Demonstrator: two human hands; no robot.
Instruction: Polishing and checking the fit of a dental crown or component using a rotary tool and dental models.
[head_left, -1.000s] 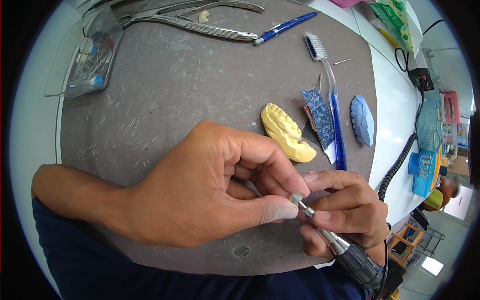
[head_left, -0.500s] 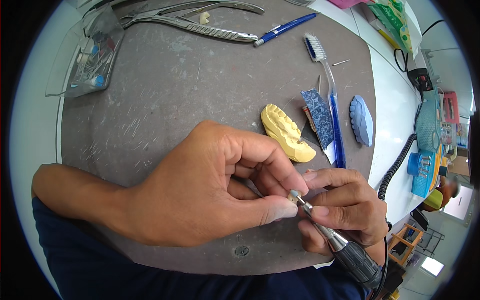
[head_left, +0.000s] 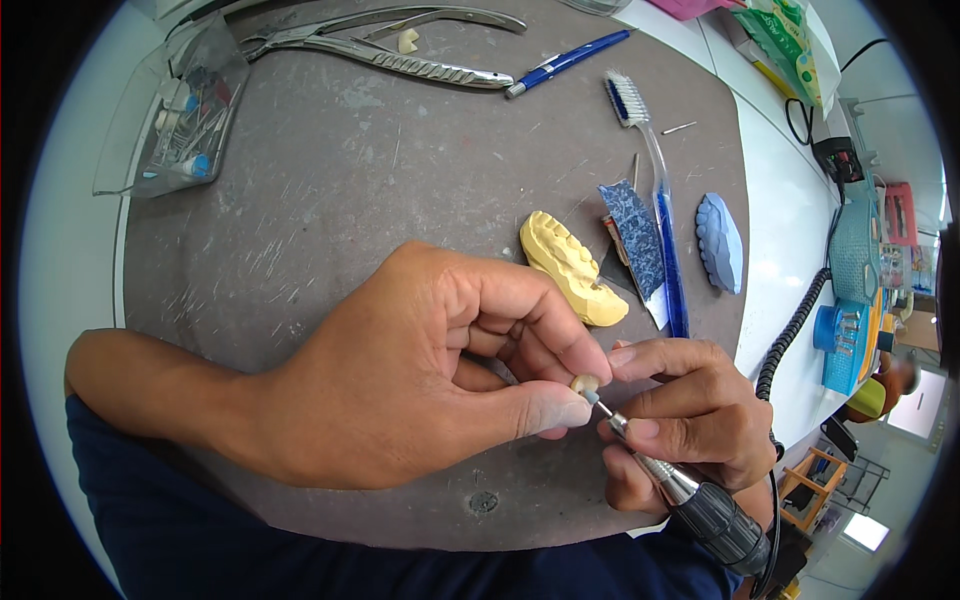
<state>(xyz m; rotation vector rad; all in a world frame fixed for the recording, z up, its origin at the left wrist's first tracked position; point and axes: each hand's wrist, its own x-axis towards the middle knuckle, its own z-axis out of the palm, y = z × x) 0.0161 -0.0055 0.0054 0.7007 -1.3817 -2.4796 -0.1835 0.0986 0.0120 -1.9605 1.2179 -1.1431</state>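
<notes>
My left hand pinches a small tooth-shaped cream piece between thumb and fingers, just above a grey work mat. My right hand grips a slim rotary handpiece like a pen. Its fine tip touches the small piece from the right. A black coiled cord runs off from the handpiece toward the right.
Close behind the hands lie a yellow dental cast, a blue speckled strip, a blue toothbrush and a pale blue cast. Metal pliers and a blue pen lie far back. A clear box of burs stands far left.
Both hands stay in the same spot. The handpiece tip has shifted only slightly against the small piece.
</notes>
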